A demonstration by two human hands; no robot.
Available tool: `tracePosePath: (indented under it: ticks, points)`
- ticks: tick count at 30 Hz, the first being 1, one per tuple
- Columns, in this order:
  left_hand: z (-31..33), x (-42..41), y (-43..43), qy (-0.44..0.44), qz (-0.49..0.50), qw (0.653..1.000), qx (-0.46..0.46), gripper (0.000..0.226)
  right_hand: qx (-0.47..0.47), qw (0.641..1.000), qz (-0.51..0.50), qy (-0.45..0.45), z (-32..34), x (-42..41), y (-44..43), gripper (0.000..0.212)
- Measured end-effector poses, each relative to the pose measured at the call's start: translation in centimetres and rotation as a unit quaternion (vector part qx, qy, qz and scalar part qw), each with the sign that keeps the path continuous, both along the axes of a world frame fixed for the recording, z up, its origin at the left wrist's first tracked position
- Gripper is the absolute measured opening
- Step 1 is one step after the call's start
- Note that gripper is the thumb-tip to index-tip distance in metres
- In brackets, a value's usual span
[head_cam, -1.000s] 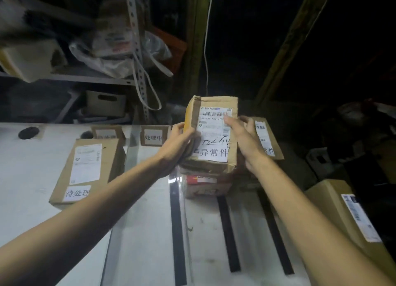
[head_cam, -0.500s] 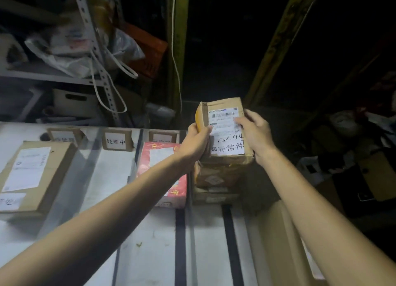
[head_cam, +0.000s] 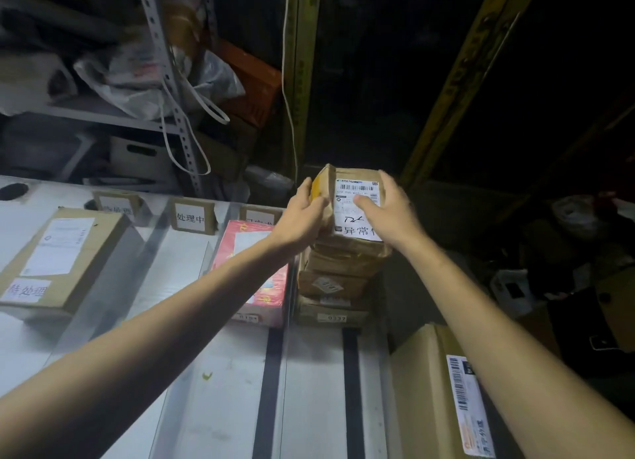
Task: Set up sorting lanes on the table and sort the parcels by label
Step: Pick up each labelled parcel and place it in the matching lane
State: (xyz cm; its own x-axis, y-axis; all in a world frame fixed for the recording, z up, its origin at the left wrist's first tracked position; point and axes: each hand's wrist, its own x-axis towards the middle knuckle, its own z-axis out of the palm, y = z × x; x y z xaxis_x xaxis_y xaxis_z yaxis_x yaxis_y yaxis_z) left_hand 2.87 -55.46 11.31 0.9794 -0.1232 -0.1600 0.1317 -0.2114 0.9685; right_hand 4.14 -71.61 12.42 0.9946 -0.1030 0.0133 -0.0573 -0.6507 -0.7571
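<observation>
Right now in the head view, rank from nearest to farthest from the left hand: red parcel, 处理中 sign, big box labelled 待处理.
1. red parcel: just below and left of the left hand, in the adjacent lane.
2. 处理中 sign: further left, standing at the table's back edge.
3. box labelled 待处理: far left lane, farthest.

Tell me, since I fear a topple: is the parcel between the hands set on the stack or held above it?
Set on it. The top parcel rests on the stack, both hands against its sides.
</observation>
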Motion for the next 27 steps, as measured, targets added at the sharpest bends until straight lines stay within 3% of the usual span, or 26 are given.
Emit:
tracePosePath:
  ticks: [3, 9, 13, 16, 20, 27]
  points:
    - [1.2, -0.7, 1.0, -0.011, 0.004, 0.999, 0.038, 0.064, -0.084, 0.996, 0.004, -0.032, 1.1, -0.5, 1.1, 0.059]
    - [2.3, -2.1, 4.8, -0.05, 0.027, 0.995, 0.079, 0.053, -0.118, 0.99, 0.056, -0.049, 2.6, -0.9, 5.3, 0.05]
    - [3.6, -3.3, 9.0, -0.06, 0.051, 0.991, 0.107, 0.049, -0.116, 0.982, 0.142, -0.039, 3.5, -0.7, 9.8, 0.046]
    - [4.0, -4.2, 12.4, -0.067, 0.068, 0.986, 0.14, 0.047, -0.196, 0.97, 0.121, -0.076, 3.9, -0.6, 11.7, 0.046]
    - [3.4, -5.0, 15.8, -0.058, 0.078, 0.981, 0.169, 0.048, -0.182, 0.981, 0.042, -0.05, 4.6, -0.5, 10.4, 0.049]
    - [3.9, -5.9, 22.7, -0.055, 0.111, 0.973, 0.194, 0.043, -0.143, 0.97, 0.193, -0.031, 4.8, -0.8, 18.7, 0.044]
